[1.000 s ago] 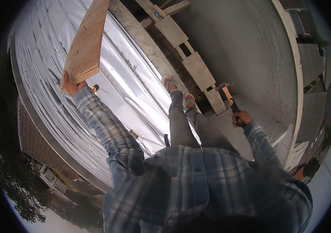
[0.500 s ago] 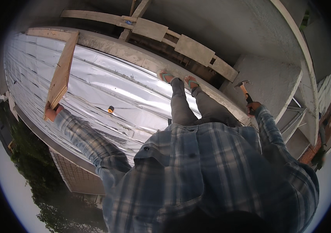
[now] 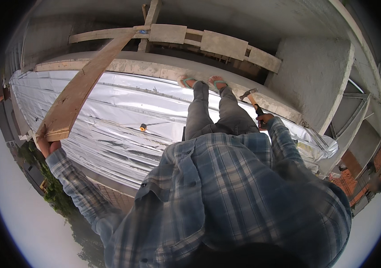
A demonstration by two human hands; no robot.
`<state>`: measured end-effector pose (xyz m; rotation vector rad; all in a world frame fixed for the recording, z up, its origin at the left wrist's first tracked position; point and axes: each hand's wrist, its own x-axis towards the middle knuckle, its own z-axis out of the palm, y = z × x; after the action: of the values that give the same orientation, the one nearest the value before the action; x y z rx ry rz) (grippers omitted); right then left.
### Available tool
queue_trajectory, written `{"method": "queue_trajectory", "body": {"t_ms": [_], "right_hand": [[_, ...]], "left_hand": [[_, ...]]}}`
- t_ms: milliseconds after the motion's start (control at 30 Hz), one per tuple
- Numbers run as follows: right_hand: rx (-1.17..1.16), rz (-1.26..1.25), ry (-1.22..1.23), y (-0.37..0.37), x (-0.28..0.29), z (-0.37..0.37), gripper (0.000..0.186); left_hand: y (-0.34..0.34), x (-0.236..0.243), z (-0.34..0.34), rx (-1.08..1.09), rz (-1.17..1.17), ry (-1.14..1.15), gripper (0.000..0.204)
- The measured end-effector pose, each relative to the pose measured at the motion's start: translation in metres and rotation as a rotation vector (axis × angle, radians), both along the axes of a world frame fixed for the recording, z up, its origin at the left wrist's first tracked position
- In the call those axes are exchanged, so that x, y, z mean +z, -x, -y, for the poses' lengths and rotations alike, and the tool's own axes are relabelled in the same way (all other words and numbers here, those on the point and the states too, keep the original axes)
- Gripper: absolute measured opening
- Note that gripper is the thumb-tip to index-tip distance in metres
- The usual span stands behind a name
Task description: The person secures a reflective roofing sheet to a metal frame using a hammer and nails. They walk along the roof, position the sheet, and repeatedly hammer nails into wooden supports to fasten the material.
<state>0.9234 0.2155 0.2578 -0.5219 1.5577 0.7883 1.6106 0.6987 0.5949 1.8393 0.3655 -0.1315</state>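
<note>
My left hand (image 3: pixel 47 145) grips the near end of a long wooden plank (image 3: pixel 85 85) from below. The plank slants up and away toward a timber frame at the top. My right hand (image 3: pixel 264 119) is closed round the handle of a claw hammer (image 3: pixel 250 97), held low beside my right leg. Both sleeves are blue plaid. My feet in green sandals (image 3: pixel 201 81) stand on a concrete ledge (image 3: pixel 154 67) along a shiny corrugated metal roof (image 3: pixel 110 120).
A frame of wooden boards (image 3: pixel 208 42) runs along the top above the ledge. A grey concrete wall (image 3: pixel 315 76) rises at the right. A small orange object (image 3: pixel 143 127) lies on the roof sheet. Trees and buildings lie far below at the left and right.
The plank's far end has swung right and now reaches the timber frame. My left hand has stayed on its near end. The view has tilted, and the hammer hand stays by my leg.
</note>
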Motion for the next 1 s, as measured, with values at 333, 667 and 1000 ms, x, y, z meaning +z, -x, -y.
{"method": "queue_trajectory", "body": {"t_ms": [333,667,1000], "right_hand": [[-0.221,-0.029,0.077,0.071,0.007,-0.027,0.01],[-0.378,-0.101,-0.006,0.122,-0.008,-0.071,0.01],[-0.542,-0.004,-0.071,0.143,-0.013,-0.121,0.013]], "left_hand": [[0.113,-0.097,0.172,-0.164,-0.446,0.38,0.04],[0.202,-0.204,0.476,-0.019,-0.668,0.453,0.018],[0.276,-0.234,0.614,-0.841,-0.476,-0.055,0.024]]}}
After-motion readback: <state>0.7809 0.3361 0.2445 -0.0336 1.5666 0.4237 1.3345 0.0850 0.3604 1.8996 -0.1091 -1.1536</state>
